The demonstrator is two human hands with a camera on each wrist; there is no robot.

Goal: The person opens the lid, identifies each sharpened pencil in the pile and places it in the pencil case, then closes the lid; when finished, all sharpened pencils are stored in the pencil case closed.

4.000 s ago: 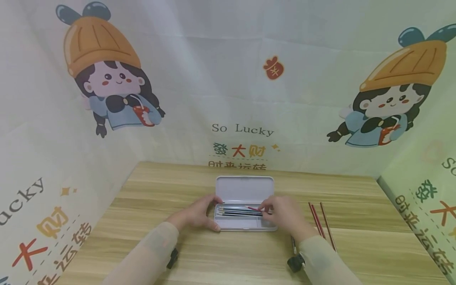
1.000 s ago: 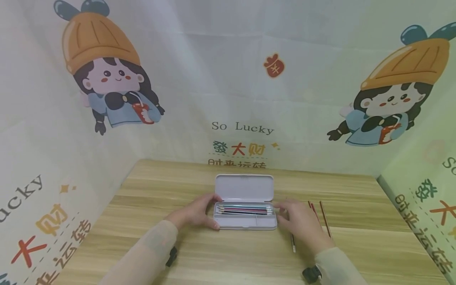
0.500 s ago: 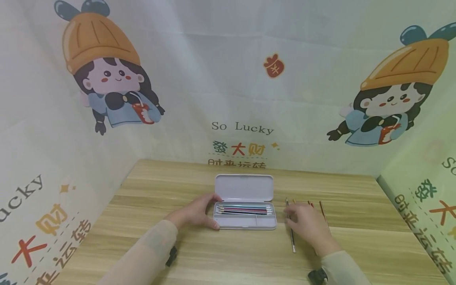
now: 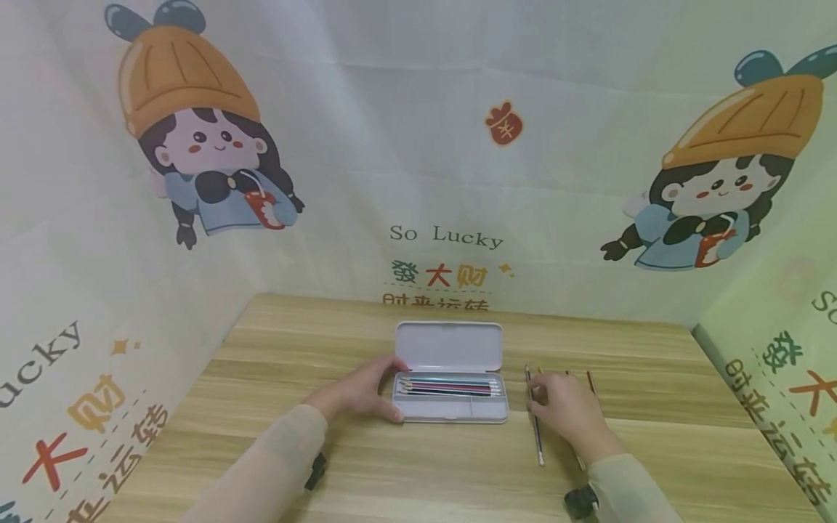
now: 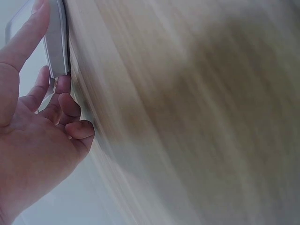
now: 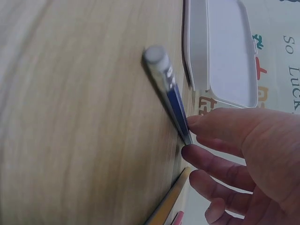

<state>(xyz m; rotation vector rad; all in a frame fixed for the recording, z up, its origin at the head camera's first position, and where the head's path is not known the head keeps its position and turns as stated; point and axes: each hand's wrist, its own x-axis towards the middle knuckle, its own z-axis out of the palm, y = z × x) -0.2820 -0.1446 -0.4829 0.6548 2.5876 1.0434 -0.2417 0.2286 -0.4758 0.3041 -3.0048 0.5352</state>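
Observation:
An open white pencil case (image 4: 418,410) lies on the table with its lid raised, several pencils (image 4: 451,387) side by side in its back compartment. My left hand (image 4: 363,390) grips the case's left end, thumb at the front corner and fingers toward the back; the left wrist view shows fingertips at the case's edge. To the right of the case, my right hand (image 4: 567,407) pinches a dark blue pencil (image 6: 176,108) between thumb and index finger. That pencil lies along the table, its white eraser end toward me.
Beside the right hand lie a yellow pencil (image 6: 165,208) and a red pencil (image 6: 177,219), partly hidden by the hand in the head view. A brownish-red pencil (image 4: 592,382) lies farther right. A printed cloth (image 4: 562,181) hangs behind the wooden table (image 4: 314,327).
The right hand, which held a red pencil over the case, has moved right to the dark blue pencil; its thumb and index finger have closed on it. The left hand stays on the case.

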